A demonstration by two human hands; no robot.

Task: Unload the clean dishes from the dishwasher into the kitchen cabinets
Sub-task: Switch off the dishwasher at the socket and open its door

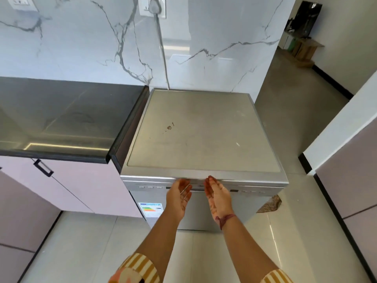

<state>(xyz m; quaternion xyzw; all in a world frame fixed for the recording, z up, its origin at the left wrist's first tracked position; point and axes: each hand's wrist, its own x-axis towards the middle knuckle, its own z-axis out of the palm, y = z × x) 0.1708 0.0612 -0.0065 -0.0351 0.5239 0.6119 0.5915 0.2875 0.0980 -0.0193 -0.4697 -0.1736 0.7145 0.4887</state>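
A silver freestanding dishwasher (204, 131) stands against the marble wall, its door closed and its control strip facing me. My left hand (179, 196) and my right hand (218, 196) are palm-up side by side at the top edge of the door (204, 213). Their fingertips reach under the lip below the flat top. No dishes show; the inside is hidden.
A dark countertop (61, 119) sits to the left over pale pink cabinets (67, 186) with a black handle (43, 168). A power cord (162, 48) runs down the wall to the machine. Pale cabinets (350, 180) stand on the right, and tiled floor (98, 246) lies below.
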